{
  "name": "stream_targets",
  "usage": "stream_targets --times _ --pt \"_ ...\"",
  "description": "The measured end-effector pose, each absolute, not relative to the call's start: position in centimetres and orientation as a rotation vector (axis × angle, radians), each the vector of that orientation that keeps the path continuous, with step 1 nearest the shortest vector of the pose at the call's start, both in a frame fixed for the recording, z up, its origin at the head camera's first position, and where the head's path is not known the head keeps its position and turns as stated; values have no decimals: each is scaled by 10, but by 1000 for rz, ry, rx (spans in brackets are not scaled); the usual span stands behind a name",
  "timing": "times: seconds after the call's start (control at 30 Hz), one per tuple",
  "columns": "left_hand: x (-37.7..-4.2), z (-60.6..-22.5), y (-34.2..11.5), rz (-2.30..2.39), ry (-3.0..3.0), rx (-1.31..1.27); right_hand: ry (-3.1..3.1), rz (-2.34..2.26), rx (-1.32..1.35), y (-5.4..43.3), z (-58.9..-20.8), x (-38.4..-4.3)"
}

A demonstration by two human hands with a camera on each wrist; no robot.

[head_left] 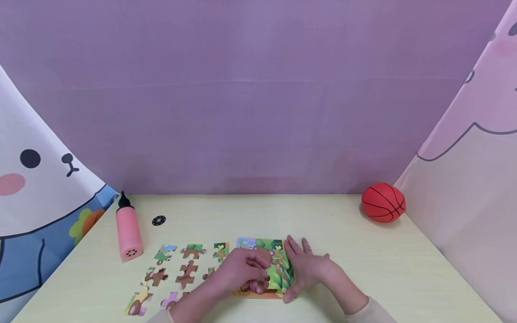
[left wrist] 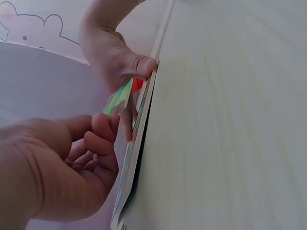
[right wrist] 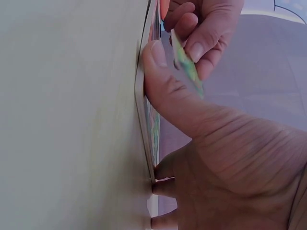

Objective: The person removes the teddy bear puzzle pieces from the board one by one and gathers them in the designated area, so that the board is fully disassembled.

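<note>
My left hand [head_left: 242, 269] is above a puzzle board [head_left: 270, 294] with a bear and leaf picture. Between thumb and fingers it pinches a green puzzle piece [left wrist: 118, 98], tilted up off the board; the right wrist view shows the same piece [right wrist: 188, 64] near my right thumb. My right hand [head_left: 310, 269] is spread along the board's right side, with the thumb at the near corner and straight fingers reaching toward the far corner. Part of the picture is hidden under my left hand.
Left of the board lie several loose puzzle pieces, including a brown one [head_left: 187, 274] and a yellow-and-purple one [head_left: 138, 301]. Farther back are a pink bottle [head_left: 129, 233] with a black nozzle and a black disc [head_left: 159, 220]. A red ball [head_left: 383, 202] sits at the back right.
</note>
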State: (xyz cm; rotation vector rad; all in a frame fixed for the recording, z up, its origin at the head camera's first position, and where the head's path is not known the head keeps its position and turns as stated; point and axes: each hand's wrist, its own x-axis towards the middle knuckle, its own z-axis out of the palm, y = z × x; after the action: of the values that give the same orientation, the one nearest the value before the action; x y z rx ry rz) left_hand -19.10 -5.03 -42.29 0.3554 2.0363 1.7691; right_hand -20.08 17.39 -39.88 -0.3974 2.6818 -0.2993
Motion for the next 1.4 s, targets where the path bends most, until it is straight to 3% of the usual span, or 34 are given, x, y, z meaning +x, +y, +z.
stream_targets --times 1.4 --pt "-168 -417 -158 1522 2177 205 2690 -300 -391 174 -401 -200"
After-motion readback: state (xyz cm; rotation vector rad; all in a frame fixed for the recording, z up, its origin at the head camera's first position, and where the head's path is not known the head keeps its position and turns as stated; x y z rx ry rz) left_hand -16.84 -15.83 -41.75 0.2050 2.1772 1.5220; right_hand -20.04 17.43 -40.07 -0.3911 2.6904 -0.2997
